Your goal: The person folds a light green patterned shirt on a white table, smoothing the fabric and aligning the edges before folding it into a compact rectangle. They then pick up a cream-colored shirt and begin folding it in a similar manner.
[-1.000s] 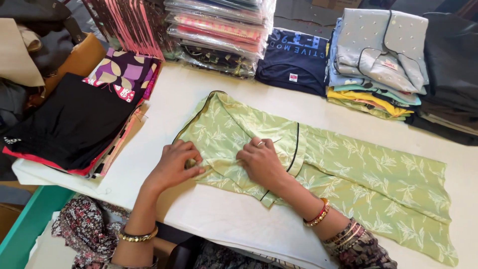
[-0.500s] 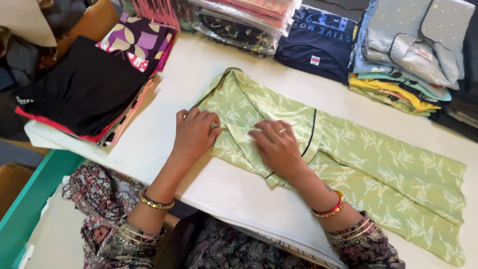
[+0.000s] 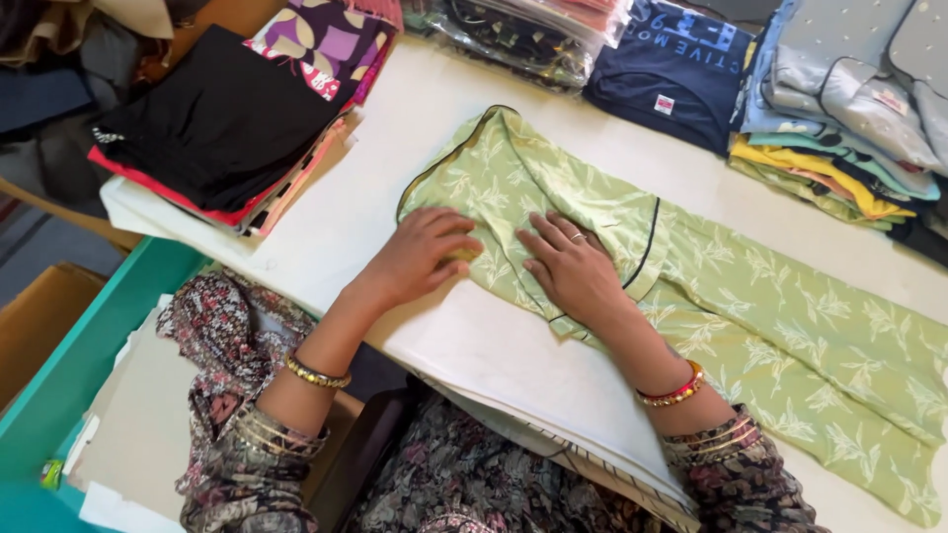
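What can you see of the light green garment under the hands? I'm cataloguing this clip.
The light green garment is thin, soft-looking fabric with a pale leaf print and dark piping along its edges. It lies flat on the white table, partly folded at its left end and stretching away to the lower right. The left hand and right hand both press flat, palms down, on the folded part. Stacks of folded clothes surround it without touching.
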